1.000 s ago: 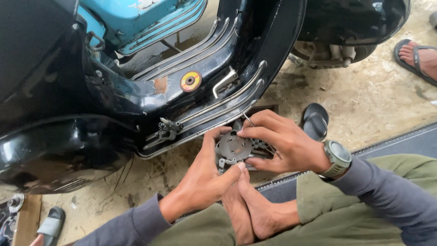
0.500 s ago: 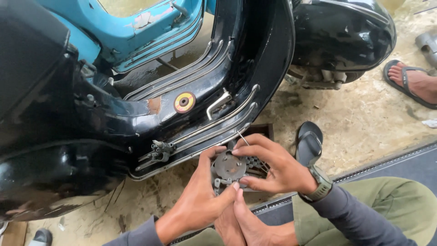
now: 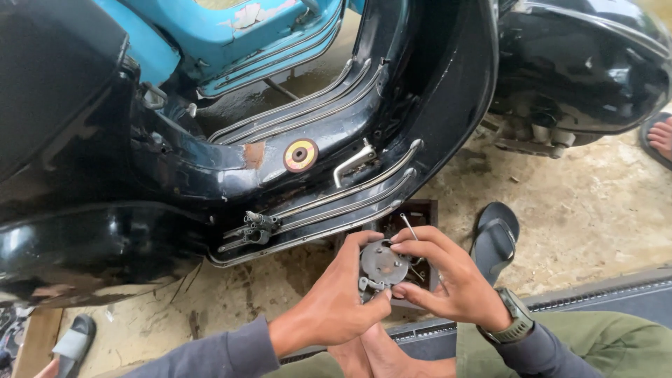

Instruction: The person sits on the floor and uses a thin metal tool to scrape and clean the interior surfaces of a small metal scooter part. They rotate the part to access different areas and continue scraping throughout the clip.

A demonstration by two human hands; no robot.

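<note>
Both my hands hold a round metal plate (image 3: 383,266) off the black scooter (image 3: 231,175), above a small dark tray (image 3: 420,210). Left hand (image 3: 336,308) pinches its lower edge; right hand (image 3: 448,280) grips the top. Plate: grey, greasy, pierced with holes; refitting appears not yet begun.

two hands (image 3: 336,308) (image 3: 455,283), one round metal part (image 3: 383,266), one black scooter (image 3: 231,175).

Under you lies a dusty concrete floor (image 3: 595,203), and on it stand the black scooter (image 3: 210,182), a small dark box (image 3: 420,213) just beside its footboard, a black sandal (image 3: 495,234), and a second sandal (image 3: 73,343) near a wooden plank (image 3: 31,343).
</note>
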